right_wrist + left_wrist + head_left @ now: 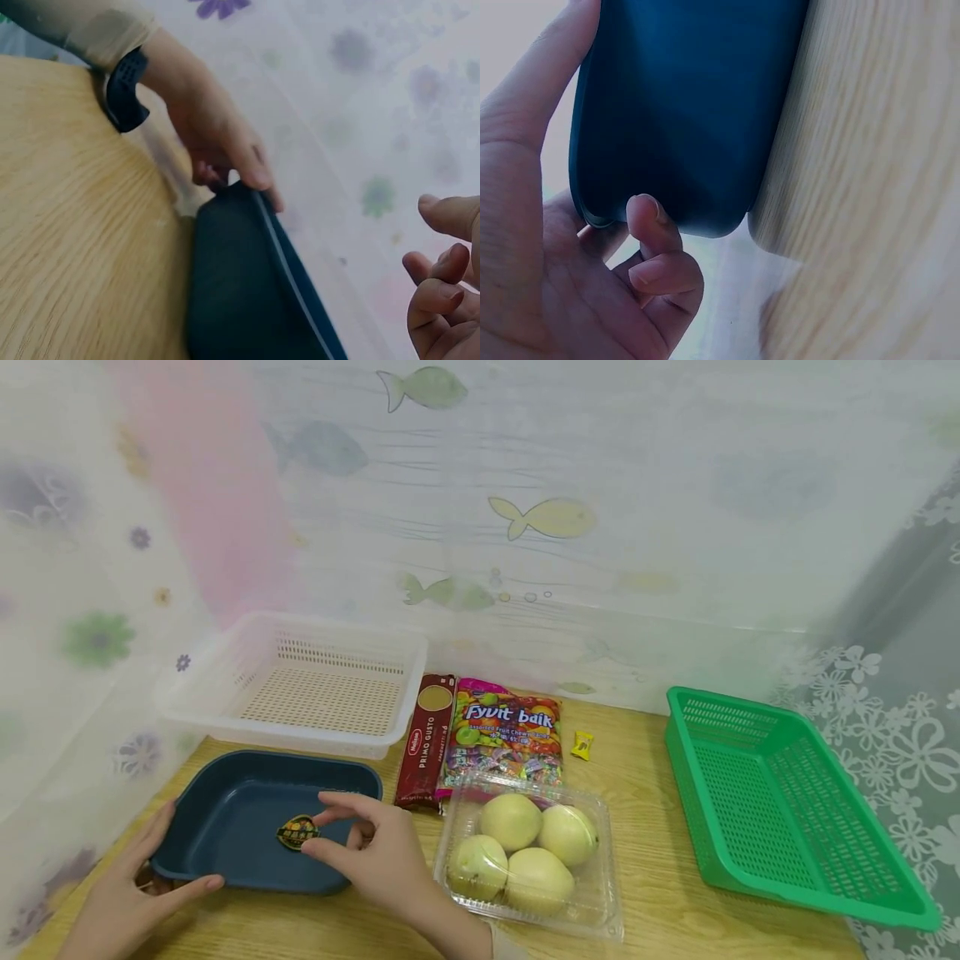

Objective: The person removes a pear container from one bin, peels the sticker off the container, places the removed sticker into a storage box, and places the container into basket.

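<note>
A dark blue tray [232,810] lies at the near left of the wooden table [660,893]. My left hand [161,860] grips its near-left corner, thumb on the front rim and fingers round the outer side. The left wrist view shows this hand [592,247] wrapped round the tray's [682,112] corner, and the right wrist view shows it [225,150] too. My right hand [315,823] hovers over the tray and pinches a small dark packet with a gold label [297,832] between thumb and forefinger. The right wrist view shows only my right fingers [442,277] curled, with the packet hidden.
A white basket [300,685] stands behind the tray. A brown pasta pack [427,739], a bag of fruit candy [506,739] and a yellow sweet [582,744] lie mid-table. A clear box of pale fruit [528,856] sits nearer me. A green basket [780,802] stands right.
</note>
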Tool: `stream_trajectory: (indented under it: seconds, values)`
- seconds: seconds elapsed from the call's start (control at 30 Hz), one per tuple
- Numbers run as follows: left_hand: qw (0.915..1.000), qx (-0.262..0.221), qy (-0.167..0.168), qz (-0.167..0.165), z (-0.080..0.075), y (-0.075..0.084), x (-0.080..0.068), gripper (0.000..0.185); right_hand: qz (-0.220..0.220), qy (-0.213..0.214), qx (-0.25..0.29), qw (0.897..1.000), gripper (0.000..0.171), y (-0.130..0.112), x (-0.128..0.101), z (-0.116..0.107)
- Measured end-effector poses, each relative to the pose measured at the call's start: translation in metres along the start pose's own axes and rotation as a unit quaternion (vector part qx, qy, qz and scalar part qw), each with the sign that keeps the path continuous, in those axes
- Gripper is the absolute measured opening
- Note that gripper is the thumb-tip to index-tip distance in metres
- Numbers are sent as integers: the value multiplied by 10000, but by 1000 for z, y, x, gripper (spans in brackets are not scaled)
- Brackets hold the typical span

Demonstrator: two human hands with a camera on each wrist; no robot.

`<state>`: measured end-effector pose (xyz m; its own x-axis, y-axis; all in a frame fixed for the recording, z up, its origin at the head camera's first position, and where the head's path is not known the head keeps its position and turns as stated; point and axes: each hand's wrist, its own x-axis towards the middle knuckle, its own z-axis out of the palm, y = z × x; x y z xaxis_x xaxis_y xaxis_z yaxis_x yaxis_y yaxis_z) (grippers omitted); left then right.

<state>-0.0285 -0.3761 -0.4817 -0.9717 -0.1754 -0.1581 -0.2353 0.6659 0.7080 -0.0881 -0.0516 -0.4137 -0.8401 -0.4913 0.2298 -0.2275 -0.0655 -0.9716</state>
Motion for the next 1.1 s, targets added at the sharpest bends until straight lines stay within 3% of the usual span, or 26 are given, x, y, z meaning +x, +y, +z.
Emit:
stream_trajectory:
  seconds: [0.2, 0.37, 0.57, 0.77, 0.97, 1.1]
  values:
    - [10000, 27, -19, 20, 1, 0, 3, 119, -146, 231, 11, 9996, 46, -7, -20, -27]
    - [9999, 9, 115, 106, 2, 1, 2, 119, -185, 677, -287, 9971, 48, -15, -38, -57]
    - [10000, -14, -5, 39, 2, 0, 1, 119, -40, 1218, -420, 9917, 49, -18, -61, -89]
    - [9999, -89, 18, 45, 4, -2, 3, 118, -193, 1574, -635, 9853, 50, -16, -81, -115]
    - [9998, 42, 14, 210, 2, -2, 3, 118, -88, 2185, -984, 9708, 49, -16, -100, -141]
    - [9996, 93, 58, 243, 0, -1, 3, 119, -100, 2797, -1534, 9477, 48, -15, -115, -160]
